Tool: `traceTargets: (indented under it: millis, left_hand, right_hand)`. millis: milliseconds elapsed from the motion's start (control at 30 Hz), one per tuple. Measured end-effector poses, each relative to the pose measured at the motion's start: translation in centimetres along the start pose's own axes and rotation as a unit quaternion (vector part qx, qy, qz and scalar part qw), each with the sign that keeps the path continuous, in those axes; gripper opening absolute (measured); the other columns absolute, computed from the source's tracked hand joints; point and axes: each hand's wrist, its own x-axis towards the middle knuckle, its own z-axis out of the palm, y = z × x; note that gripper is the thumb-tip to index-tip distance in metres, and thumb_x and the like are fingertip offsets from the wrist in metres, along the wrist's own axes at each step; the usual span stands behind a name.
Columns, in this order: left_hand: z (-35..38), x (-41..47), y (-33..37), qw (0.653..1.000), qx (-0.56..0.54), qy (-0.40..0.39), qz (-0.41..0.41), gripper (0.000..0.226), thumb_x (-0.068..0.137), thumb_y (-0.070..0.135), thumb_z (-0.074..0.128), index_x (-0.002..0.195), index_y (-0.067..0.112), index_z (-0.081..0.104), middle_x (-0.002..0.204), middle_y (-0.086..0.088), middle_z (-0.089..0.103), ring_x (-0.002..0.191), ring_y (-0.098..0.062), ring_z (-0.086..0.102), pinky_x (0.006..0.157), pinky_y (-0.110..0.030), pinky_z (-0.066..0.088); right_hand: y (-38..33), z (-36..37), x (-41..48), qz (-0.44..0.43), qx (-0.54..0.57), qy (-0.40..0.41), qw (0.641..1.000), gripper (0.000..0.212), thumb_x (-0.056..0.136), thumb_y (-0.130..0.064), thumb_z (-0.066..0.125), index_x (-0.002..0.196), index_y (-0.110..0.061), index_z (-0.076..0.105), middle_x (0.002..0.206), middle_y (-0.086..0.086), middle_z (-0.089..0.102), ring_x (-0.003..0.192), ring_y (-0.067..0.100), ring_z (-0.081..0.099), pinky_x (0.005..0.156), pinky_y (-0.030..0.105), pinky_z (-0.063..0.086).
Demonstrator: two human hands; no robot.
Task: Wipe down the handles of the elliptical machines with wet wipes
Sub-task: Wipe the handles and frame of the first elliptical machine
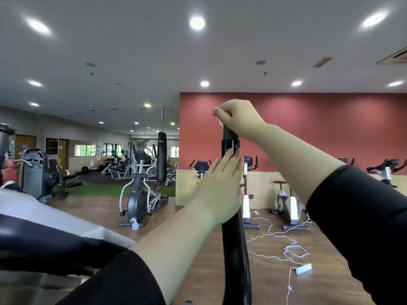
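Note:
A black upright elliptical handle (235, 249) rises through the middle of the view. My left hand (220, 190) is wrapped around its shaft just below a black collar. My right hand (236, 117) is closed over the very top of the handle, and a small white bit of wet wipe (220, 122) shows under its fingers. Most of the wipe is hidden inside that hand. Both arms wear black sleeves.
The console and body of the machine in front of me (44, 234) fill the lower left. Another elliptical (141, 194) stands on the wood floor ahead, exercise bikes (288, 205) line the red wall, and white cables with a power strip (304, 268) lie on the floor at right.

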Motion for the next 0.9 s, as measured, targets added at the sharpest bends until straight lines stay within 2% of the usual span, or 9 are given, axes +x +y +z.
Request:
traceTargets:
  millis: [67, 133, 233, 333, 433, 533, 667, 733, 900]
  left_hand:
    - [0.9, -0.1, -0.7, 1.000, 0.006, -0.009, 0.012, 0.068, 0.097, 0.043, 0.013, 0.152, 0.014, -0.014, 0.157, 0.002, -0.027, 0.144, -0.017, -0.028, 0.122, -0.042, -0.003]
    - [1.6, 0.0, -1.0, 1.000, 0.006, -0.008, 0.016, 0.069, 0.090, 0.048, 0.000, 0.148, 0.018, -0.021, 0.153, 0.005, -0.032, 0.140, -0.016, -0.034, 0.121, -0.044, -0.004]
    - [2.1, 0.2, -0.9, 1.000, -0.001, -0.002, 0.007, 0.072, 0.086, 0.049, -0.005, 0.148, 0.017, -0.020, 0.152, 0.005, -0.032, 0.138, -0.017, -0.036, 0.121, -0.044, -0.005]
    - [2.1, 0.3, -0.8, 1.000, -0.001, -0.010, 0.000, 0.072, 0.087, 0.050, -0.005, 0.149, 0.019, -0.022, 0.150, 0.006, -0.036, 0.137, -0.016, -0.039, 0.120, -0.044, -0.008]
    - [1.7, 0.3, -0.6, 1.000, 0.001, -0.026, -0.003, 0.071, 0.091, 0.049, 0.003, 0.151, 0.019, -0.020, 0.150, 0.007, -0.037, 0.138, -0.015, -0.038, 0.119, -0.044, -0.010]
    - [1.5, 0.3, -0.5, 1.000, 0.001, -0.028, -0.006, 0.071, 0.093, 0.049, 0.009, 0.151, 0.020, -0.019, 0.150, 0.008, -0.036, 0.140, -0.015, -0.035, 0.120, -0.045, -0.009]
    - [1.7, 0.3, -0.6, 0.999, -0.019, -0.030, -0.009, 0.072, 0.092, 0.050, 0.009, 0.151, 0.021, -0.018, 0.150, 0.010, -0.035, 0.140, -0.014, -0.034, 0.120, -0.045, -0.008]
    - [1.8, 0.4, -0.6, 0.999, -0.025, -0.024, -0.011, 0.071, 0.094, 0.050, 0.013, 0.152, 0.021, -0.017, 0.151, 0.010, -0.034, 0.143, -0.015, -0.031, 0.121, -0.046, -0.007]
    - [1.8, 0.3, -0.4, 0.999, -0.028, -0.030, -0.021, 0.070, 0.102, 0.047, 0.023, 0.151, 0.022, -0.020, 0.152, 0.011, -0.035, 0.141, -0.015, -0.035, 0.120, -0.044, -0.010]
  right_hand:
    - [0.3, -0.7, 0.3, 0.039, 0.070, -0.035, 0.996, 0.038, 0.094, -0.036, 0.055, 0.083, -0.005, 0.073, 0.083, 0.008, 0.071, 0.082, 0.026, 0.065, 0.070, 0.033, 0.054]
    - [0.2, -1.0, 1.1, 0.106, 0.114, -0.073, 0.985, 0.033, 0.093, -0.034, 0.054, 0.086, -0.010, 0.075, 0.083, 0.001, 0.073, 0.084, 0.023, 0.068, 0.070, 0.040, 0.059]
    - [-0.4, -0.2, 1.9, 0.156, 0.077, -0.068, 0.982, 0.037, 0.090, -0.028, 0.045, 0.085, -0.004, 0.073, 0.084, 0.011, 0.073, 0.085, 0.032, 0.069, 0.077, 0.044, 0.058]
    - [0.0, 0.5, 1.3, 0.056, -0.022, -0.018, 0.998, 0.042, 0.093, -0.031, 0.045, 0.082, 0.003, 0.068, 0.083, 0.016, 0.071, 0.084, 0.034, 0.064, 0.074, 0.039, 0.054]
    - [0.6, -0.4, 0.1, 0.002, 0.080, -0.019, 0.997, 0.038, 0.090, -0.035, 0.059, 0.070, -0.003, 0.069, 0.070, 0.008, 0.069, 0.073, 0.026, 0.063, 0.065, 0.031, 0.052]
    - [0.0, -0.5, 0.3, 0.075, 0.146, -0.013, 0.986, 0.031, 0.088, -0.030, 0.061, 0.074, -0.004, 0.073, 0.071, 0.004, 0.072, 0.068, 0.021, 0.065, 0.055, 0.020, 0.051]
    - [-1.5, 0.1, 1.6, 0.199, 0.045, -0.017, 0.979, 0.030, 0.086, -0.022, 0.046, 0.073, 0.000, 0.062, 0.069, 0.009, 0.066, 0.058, 0.026, 0.053, 0.051, 0.023, 0.042]
    - [-1.7, 0.0, 1.6, 0.161, -0.040, -0.036, 0.985, 0.032, 0.088, -0.022, 0.047, 0.062, -0.004, 0.050, 0.063, 0.009, 0.056, 0.059, 0.027, 0.044, 0.048, 0.025, 0.033]
    - [-0.4, -1.3, 1.0, -0.013, -0.013, -0.099, 0.995, 0.033, 0.093, -0.039, 0.059, 0.081, -0.014, 0.077, 0.080, 0.001, 0.072, 0.079, 0.022, 0.065, 0.073, 0.033, 0.052]
